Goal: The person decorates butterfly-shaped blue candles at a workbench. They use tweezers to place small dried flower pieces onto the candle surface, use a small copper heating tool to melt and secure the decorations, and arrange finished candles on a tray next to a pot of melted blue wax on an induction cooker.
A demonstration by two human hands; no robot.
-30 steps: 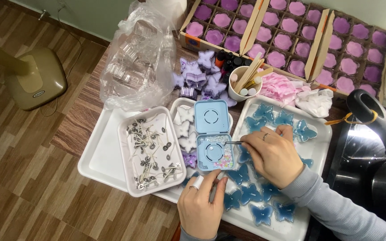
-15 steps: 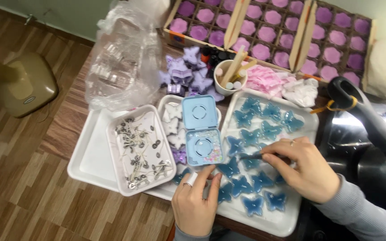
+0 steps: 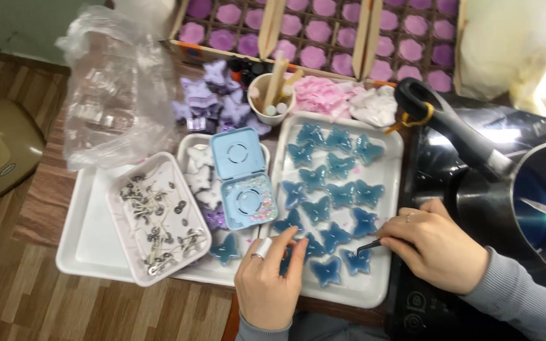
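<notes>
right hand (image 3: pixel 437 243) pinching tweezers (image 3: pixel 369 245) | tip at blue butterfly (image 3: pixel 355 260) | white tray (image 3: pixel 374 287)

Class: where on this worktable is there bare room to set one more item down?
Bare: the large white tray's left part, beside the wick dish. Also the blue-butterfly tray's lower right corner. Crowded: the tabletop behind, around the stick cup.

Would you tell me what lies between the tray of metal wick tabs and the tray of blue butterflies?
In the head view, an open light-blue case lies over a small tray of white butterflies.
</notes>
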